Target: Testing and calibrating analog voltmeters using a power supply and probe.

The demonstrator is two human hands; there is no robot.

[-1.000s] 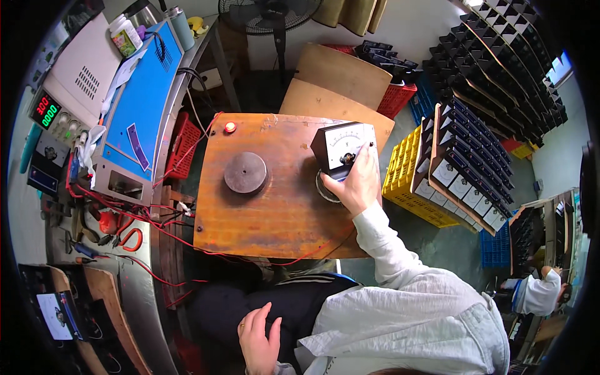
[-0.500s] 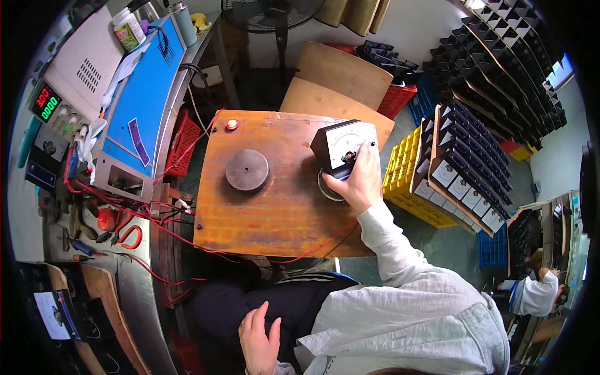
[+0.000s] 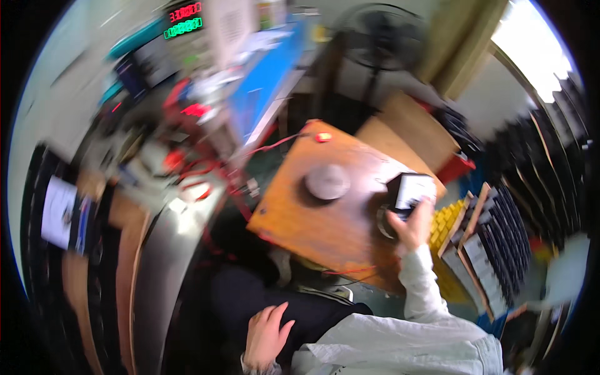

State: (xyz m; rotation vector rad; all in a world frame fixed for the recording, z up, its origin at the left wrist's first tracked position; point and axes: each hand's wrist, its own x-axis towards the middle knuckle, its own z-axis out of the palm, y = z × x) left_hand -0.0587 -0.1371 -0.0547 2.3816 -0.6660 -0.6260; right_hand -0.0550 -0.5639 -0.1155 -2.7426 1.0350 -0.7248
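My right hand point(image 3: 412, 228) grasps the meter point(image 3: 412, 186) at the right side of the surface point(image 3: 306, 228), well apart from the disc point(image 3: 327, 181). My left hand point(image 3: 267, 334) rests loose and empty over my thigh point(image 3: 315, 309).

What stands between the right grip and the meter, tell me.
Nothing visible: the right grip is on the meter itself. The grey disc sits apart, to the left on the table. Blur hides finer detail.
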